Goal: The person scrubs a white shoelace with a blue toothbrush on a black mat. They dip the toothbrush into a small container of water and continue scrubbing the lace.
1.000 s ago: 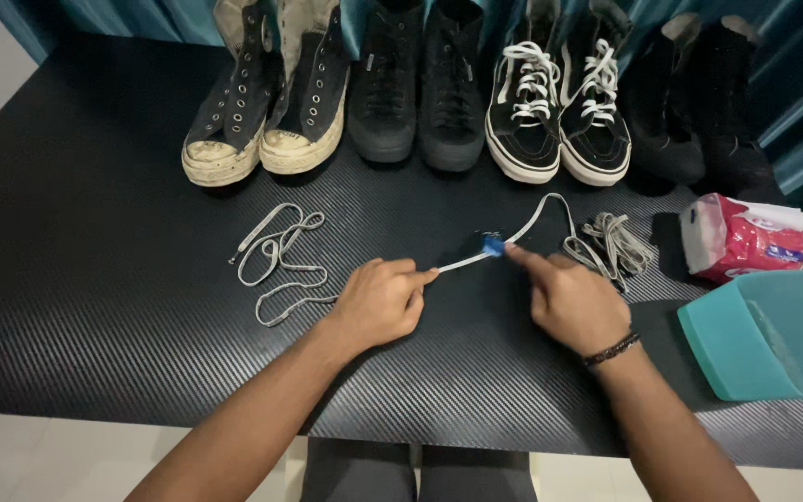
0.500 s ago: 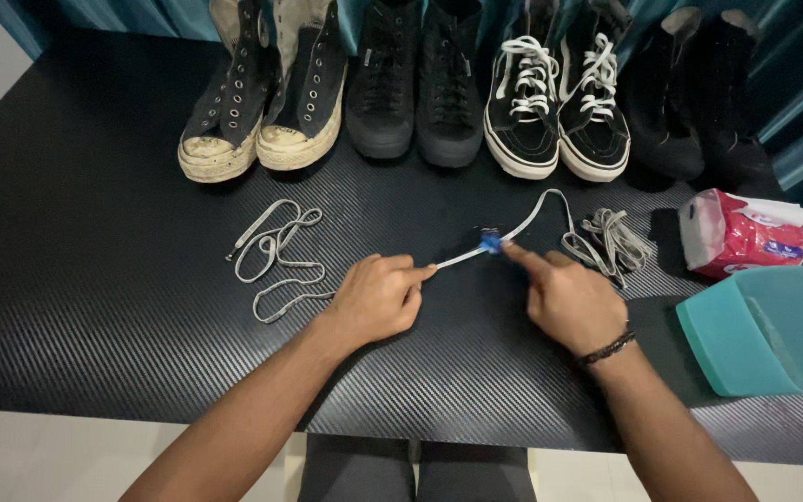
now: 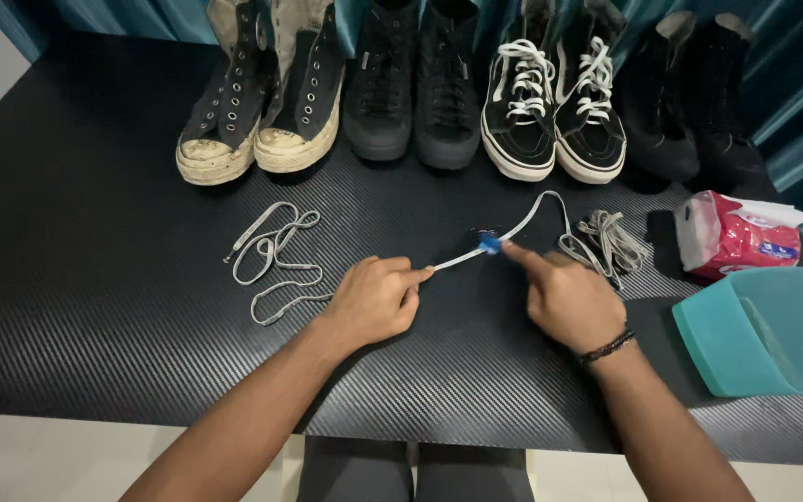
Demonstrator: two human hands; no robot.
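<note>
- Little changed since the earlier frames: both hands in the same pose, lace stretched between them as before.
- Left hand (image 3: 375, 299): fingers (image 3: 417, 275) curled shut on the near end of a pale shoelace (image 3: 457, 257), pinning it taut against the worktop (image 3: 95, 307).
- Right hand (image 3: 564, 299): forefinger extended, tip pressed just beside a small blue clip (image 3: 489, 244) on the lace; remaining fingers folded, whether closed on anything cannot be told. Dark bracelet (image 3: 608, 347) at wrist.
- Same lace running on in an arc to a loose bundle (image 3: 606, 240) at right.
- Second lace (image 3: 276, 260) lying slack, left of the hands, untouched.
- Behind: row of shoes, the tan-toed pair (image 3: 262, 102) unlaced, the black-and-white pair (image 3: 555, 102) laced.
- Far right: red tissue pack (image 3: 731, 237), teal lid (image 3: 764, 330).
</note>
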